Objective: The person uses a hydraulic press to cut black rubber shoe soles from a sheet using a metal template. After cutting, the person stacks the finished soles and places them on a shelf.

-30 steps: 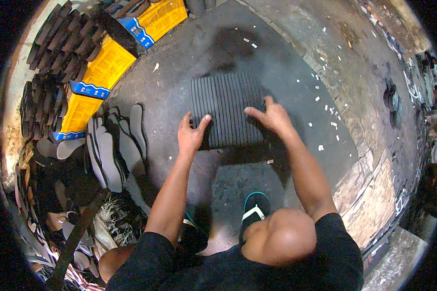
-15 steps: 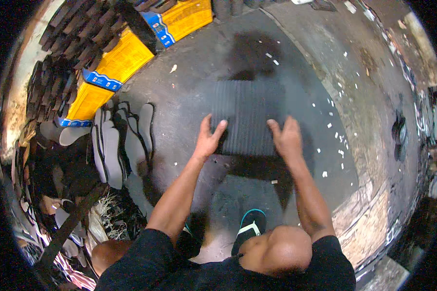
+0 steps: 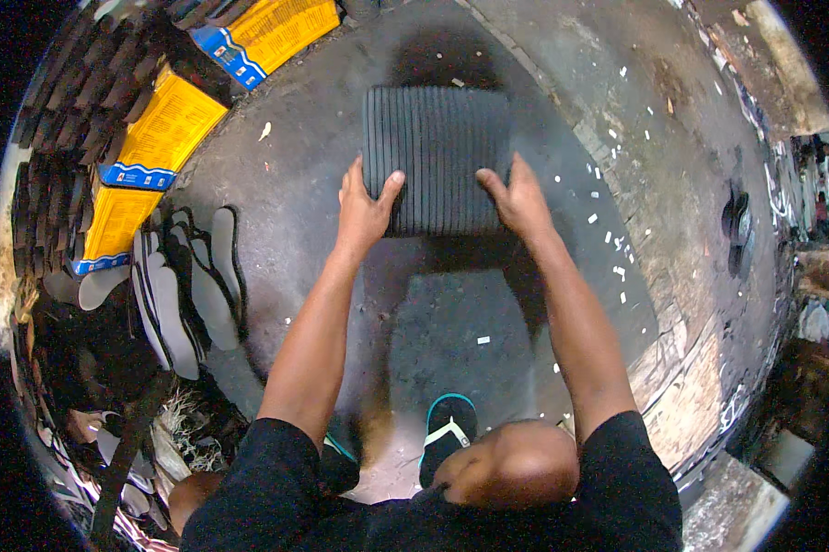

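- Over at the far left, dark brown slabs (image 3: 51,207) are piled up against yellow-and-blue boxes (image 3: 175,115).
- Next to these, pale grey sole-shaped pieces (image 3: 214,294) lean in a bunch on the floor (image 3: 309,129).
- The left hand (image 3: 366,204) is curved on the near left corner of the block, thumb over its top, fingers along its side.
- Between both hands sits the block of dark ridged strips (image 3: 436,156), straight ahead of the person, most of it reaching beyond the fingertips. It looks nearly square, its ridges running away from the body. I can't tell whether it is clear of the floor.
- The right hand (image 3: 518,198) grips the near right corner likewise; neither hand is clearly nearer, as each touches its own side.
- Further right, small white scraps (image 3: 620,270) are scattered, then a dark shoe-like thing (image 3: 737,230).
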The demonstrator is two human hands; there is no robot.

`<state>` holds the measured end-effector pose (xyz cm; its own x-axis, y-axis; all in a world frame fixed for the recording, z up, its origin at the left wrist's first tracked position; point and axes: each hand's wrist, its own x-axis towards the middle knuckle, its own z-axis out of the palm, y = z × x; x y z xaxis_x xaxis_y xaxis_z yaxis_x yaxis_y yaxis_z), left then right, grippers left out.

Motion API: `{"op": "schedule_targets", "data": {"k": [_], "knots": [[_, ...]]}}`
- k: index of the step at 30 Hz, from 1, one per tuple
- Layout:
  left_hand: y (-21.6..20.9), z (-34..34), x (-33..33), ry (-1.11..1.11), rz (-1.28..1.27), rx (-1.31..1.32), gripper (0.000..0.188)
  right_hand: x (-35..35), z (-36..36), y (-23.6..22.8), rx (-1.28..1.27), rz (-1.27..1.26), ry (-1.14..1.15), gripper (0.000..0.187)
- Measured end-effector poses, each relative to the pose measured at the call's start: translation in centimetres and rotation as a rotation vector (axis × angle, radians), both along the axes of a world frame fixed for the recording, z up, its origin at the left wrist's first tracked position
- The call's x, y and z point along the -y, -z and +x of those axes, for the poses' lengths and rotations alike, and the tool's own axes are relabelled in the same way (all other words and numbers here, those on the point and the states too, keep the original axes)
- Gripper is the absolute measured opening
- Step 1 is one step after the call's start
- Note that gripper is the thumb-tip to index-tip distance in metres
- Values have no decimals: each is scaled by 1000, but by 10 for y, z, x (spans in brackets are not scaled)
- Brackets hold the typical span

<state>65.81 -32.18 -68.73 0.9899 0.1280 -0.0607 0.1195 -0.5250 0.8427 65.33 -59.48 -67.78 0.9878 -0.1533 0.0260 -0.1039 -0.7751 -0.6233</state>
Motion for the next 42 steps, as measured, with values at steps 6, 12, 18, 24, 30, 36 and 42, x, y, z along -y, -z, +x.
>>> {"op": "schedule_targets", "data": {"k": [6,12,18,24,30,36,42], "knots": [[27,-3,-1,12,58,47,89,1,5,23,-70,131,-103,92],[25,18,-9,13,-298,-349,100,21,22,-79,43,-304,-393,56],[-5,50,28,-99,-946,-621,85,-41,66,-182,193,-377,-446,48],[2,60,-72,472,164,-700,65,-129,87,-191,212,-449,-684,43],[-144,-39,-250,-55,661,-413,82,-137,80,-182,92,-703,-477,49],[-90,-154,-396,-692,776,-611,156,-148,68,-209,-77,-589,-365,70],[-93,-151,-420,-521,707,-717,128,-155,38,-246,-26,-568,-251,65]]}}
